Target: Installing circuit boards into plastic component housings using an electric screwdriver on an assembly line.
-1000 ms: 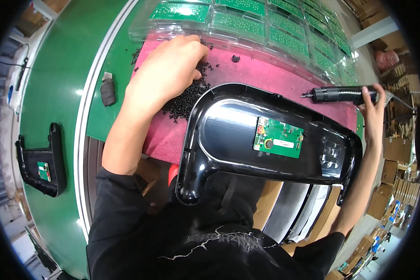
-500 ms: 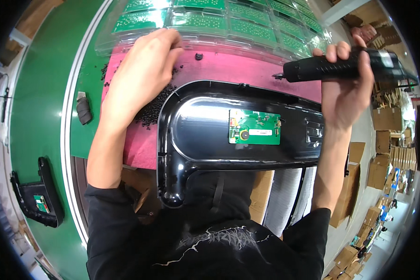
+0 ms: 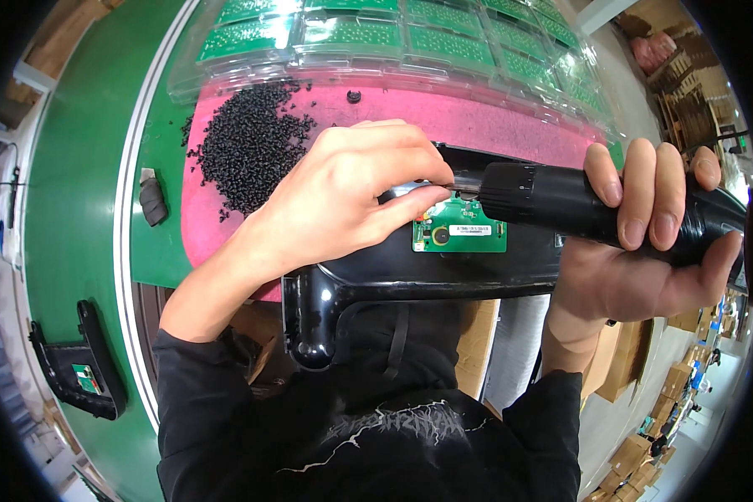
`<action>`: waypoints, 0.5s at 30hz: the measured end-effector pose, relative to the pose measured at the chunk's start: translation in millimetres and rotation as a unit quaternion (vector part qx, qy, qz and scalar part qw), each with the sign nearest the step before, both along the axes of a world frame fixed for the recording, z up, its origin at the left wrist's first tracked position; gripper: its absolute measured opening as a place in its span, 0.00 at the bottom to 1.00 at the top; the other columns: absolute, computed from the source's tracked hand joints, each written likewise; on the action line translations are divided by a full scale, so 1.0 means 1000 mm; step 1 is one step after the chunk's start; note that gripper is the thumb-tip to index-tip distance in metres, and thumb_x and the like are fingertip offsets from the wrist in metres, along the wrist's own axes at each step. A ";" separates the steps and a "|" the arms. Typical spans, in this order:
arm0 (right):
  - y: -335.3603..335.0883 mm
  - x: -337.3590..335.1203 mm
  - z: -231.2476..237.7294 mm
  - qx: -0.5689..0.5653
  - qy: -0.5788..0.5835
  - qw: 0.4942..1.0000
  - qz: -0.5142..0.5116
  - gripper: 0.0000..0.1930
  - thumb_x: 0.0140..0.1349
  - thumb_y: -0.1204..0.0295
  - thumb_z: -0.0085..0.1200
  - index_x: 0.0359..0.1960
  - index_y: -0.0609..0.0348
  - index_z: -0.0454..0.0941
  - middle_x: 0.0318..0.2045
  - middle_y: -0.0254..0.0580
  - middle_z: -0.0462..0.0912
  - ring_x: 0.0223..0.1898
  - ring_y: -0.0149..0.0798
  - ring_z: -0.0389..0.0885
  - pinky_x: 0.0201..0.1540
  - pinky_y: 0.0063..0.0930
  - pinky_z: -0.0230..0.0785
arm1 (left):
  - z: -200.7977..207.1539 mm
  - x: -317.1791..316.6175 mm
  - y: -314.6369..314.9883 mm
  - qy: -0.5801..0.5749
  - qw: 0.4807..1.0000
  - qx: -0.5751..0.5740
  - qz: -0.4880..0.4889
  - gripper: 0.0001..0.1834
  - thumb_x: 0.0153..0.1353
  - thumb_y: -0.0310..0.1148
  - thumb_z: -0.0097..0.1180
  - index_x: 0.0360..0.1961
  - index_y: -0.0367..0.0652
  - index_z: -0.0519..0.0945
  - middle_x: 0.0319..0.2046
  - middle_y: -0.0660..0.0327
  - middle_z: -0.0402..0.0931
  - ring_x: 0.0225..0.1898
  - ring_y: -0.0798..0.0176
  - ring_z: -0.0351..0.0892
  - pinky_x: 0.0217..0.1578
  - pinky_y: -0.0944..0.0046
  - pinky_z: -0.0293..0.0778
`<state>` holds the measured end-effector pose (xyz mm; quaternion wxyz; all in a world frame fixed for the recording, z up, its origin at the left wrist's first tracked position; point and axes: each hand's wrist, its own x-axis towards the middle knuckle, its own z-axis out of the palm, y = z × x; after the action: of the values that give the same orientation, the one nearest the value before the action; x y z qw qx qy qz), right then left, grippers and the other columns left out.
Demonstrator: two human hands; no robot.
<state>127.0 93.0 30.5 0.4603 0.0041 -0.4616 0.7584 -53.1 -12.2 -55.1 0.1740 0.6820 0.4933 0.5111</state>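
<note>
My right hand (image 3: pixel 644 226) is wrapped round a black electric screwdriver (image 3: pixel 552 197), its tip pointing left over the board. Thumb and forefinger of my left hand (image 3: pixel 351 184) are pinched together right at that tip; whatever they hold there is too small to make out. Beneath both hands lies a green circuit board (image 3: pixel 468 237) with a white label and a round black part. It rests in a glossy black plastic housing (image 3: pixel 443 280), partly covered by my hands and the screwdriver. A heap of small black screws (image 3: pixel 247 146) spreads over the pink mat (image 3: pixel 393 105) to the left.
Clear plastic trays of green circuit boards (image 3: pixel 351 35) stand along the far side. A small dark wrapped object (image 3: pixel 151 199) lies left of the mat. On the green surface (image 3: pixel 75 209) at far left sits another black housing (image 3: pixel 75 360) with a board. Cardboard boxes (image 3: pixel 627 360) stand at right.
My left hand has moved right from the screw heap to the screwdriver's tip. My right hand has brought the screwdriver left and down over the board.
</note>
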 end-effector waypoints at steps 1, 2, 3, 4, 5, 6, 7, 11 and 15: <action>-0.001 -0.001 0.000 -0.001 0.000 1.000 -0.002 0.18 0.64 0.56 0.53 0.45 0.56 0.69 0.21 0.25 0.66 0.22 0.24 0.63 0.35 0.24 0.57 | -0.001 -0.001 0.000 0.005 1.000 0.009 0.002 0.07 0.51 0.20 0.66 0.33 0.34 0.81 0.30 0.56 0.81 0.32 0.57 0.83 0.33 0.63 0.78; -0.003 -0.002 -0.001 -0.016 -0.006 0.999 -0.033 0.17 0.64 0.56 0.52 0.45 0.55 0.69 0.22 0.25 0.66 0.23 0.24 0.63 0.35 0.24 0.57 | -0.002 -0.001 0.001 0.010 1.000 0.018 0.004 0.08 0.51 0.21 0.66 0.33 0.34 0.81 0.31 0.56 0.81 0.33 0.57 0.82 0.34 0.62 0.77; -0.005 -0.003 -0.001 -0.032 -0.013 0.997 -0.065 0.17 0.65 0.56 0.52 0.45 0.55 0.69 0.22 0.25 0.66 0.23 0.24 0.63 0.35 0.24 0.56 | -0.002 -0.001 0.002 0.010 1.000 0.017 0.000 0.08 0.51 0.21 0.66 0.33 0.34 0.81 0.31 0.56 0.81 0.33 0.57 0.82 0.34 0.62 0.77; -0.008 -0.006 0.001 -0.045 -0.028 0.995 -0.088 0.16 0.67 0.56 0.51 0.45 0.54 0.69 0.23 0.26 0.66 0.24 0.25 0.63 0.36 0.25 0.57 | -0.002 -0.001 0.003 0.057 0.998 0.025 0.016 0.09 0.50 0.22 0.67 0.33 0.35 0.81 0.31 0.56 0.81 0.34 0.56 0.82 0.35 0.61 0.77; -0.007 -0.007 -0.001 -0.054 -0.042 0.993 -0.101 0.15 0.68 0.57 0.50 0.45 0.53 0.69 0.23 0.26 0.67 0.25 0.26 0.63 0.37 0.26 0.57 | -0.002 0.000 0.005 0.105 0.993 0.033 0.030 0.10 0.48 0.22 0.67 0.33 0.36 0.80 0.31 0.56 0.80 0.35 0.55 0.82 0.36 0.60 0.76; -0.006 -0.010 -0.004 -0.064 -0.053 0.991 -0.109 0.14 0.69 0.57 0.50 0.46 0.53 0.69 0.24 0.27 0.67 0.25 0.27 0.64 0.38 0.27 0.58 | -0.001 -0.001 0.004 0.105 0.994 0.029 0.029 0.10 0.48 0.22 0.67 0.33 0.36 0.80 0.31 0.56 0.80 0.35 0.55 0.82 0.36 0.60 0.76; -0.004 -0.012 -0.011 -0.065 -0.063 0.990 -0.111 0.14 0.70 0.57 0.49 0.46 0.53 0.70 0.24 0.27 0.68 0.27 0.28 0.66 0.40 0.29 0.60 | 0.000 -0.001 0.003 0.130 0.990 0.028 0.045 0.12 0.47 0.23 0.68 0.33 0.36 0.79 0.32 0.56 0.79 0.36 0.54 0.81 0.37 0.59 0.75; 0.001 -0.012 -0.023 -0.098 -0.113 0.981 -0.122 0.14 0.70 0.55 0.48 0.46 0.50 0.70 0.24 0.26 0.68 0.26 0.27 0.66 0.39 0.29 0.60 | -0.001 0.007 0.009 0.188 0.980 0.036 0.052 0.14 0.42 0.25 0.68 0.32 0.36 0.78 0.32 0.56 0.78 0.38 0.52 0.81 0.38 0.57 0.75; 0.007 -0.002 -0.024 -0.102 -0.110 0.983 -0.102 0.18 0.68 0.51 0.47 0.47 0.51 0.70 0.22 0.26 0.67 0.22 0.25 0.63 0.34 0.27 0.59 | -0.002 0.013 0.015 0.225 0.972 0.040 0.053 0.13 0.42 0.22 0.66 0.31 0.36 0.78 0.32 0.56 0.78 0.39 0.54 0.81 0.38 0.57 0.75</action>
<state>125.0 100.1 6.8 0.4800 -0.1735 -0.4275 0.7461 -39.7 2.5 -56.7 0.0041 0.7586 0.5346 0.3724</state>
